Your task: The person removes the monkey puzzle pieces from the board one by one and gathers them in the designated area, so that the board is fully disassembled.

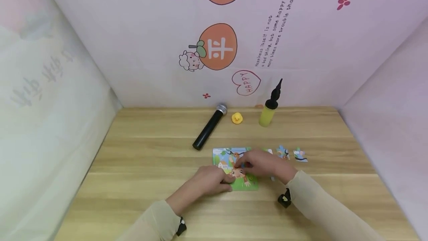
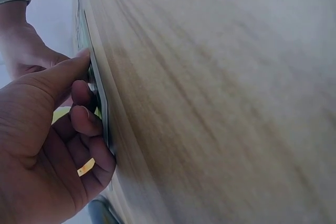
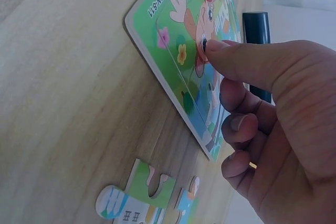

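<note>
A jigsaw puzzle board (image 1: 245,186) with a cartoon monkey lies flat on the wooden table. My left hand (image 1: 208,181) holds its near left part; in the left wrist view the thumb (image 2: 79,65) rests on the board and the other fingers curl against its edge (image 2: 104,103). Over the board's right half, my right hand (image 1: 262,163) pinches at a puzzle piece by the monkey's face, the piece mostly hidden. The right wrist view has that thumb (image 3: 223,56) on the picture, fingers curled. Loose puzzle pieces (image 1: 300,154) (image 3: 149,187) lie right of the board.
Behind the board lies a black microphone (image 1: 208,129) with a silver head. A small yellow rubber duck (image 1: 237,118) sits beside it. Farther right stands a yellow and black hand pump (image 1: 267,115). Printed white sheets (image 1: 150,55) enclose the table (image 1: 140,151) at the back and sides.
</note>
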Available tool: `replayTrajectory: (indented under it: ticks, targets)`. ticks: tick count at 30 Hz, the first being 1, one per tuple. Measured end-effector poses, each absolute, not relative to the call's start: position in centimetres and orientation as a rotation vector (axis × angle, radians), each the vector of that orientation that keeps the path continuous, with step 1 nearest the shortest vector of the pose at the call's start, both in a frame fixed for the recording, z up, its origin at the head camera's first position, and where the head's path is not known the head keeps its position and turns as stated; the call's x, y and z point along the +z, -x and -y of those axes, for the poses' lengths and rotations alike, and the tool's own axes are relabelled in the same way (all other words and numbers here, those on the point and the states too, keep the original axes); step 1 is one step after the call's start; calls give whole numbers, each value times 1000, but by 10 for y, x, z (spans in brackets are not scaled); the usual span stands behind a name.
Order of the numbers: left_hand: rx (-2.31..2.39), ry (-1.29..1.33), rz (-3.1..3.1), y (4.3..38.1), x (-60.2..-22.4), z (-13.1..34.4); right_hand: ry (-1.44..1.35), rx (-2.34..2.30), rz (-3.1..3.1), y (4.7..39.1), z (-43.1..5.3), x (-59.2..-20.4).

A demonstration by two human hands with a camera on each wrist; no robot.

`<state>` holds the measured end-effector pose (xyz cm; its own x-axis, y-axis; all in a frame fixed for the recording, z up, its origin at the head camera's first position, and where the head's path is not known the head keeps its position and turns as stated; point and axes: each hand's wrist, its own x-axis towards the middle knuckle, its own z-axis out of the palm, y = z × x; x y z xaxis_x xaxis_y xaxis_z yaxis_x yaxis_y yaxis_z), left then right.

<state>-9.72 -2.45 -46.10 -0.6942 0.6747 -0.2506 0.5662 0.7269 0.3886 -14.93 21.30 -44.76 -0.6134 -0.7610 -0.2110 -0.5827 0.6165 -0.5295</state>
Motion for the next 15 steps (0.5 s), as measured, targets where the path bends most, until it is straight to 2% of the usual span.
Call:
replayTrajectory:
  ticks: [15]
  targets:
    - [415,-911,-2583,94,-464,19,1108,-583,-2475,145,-214,-445]
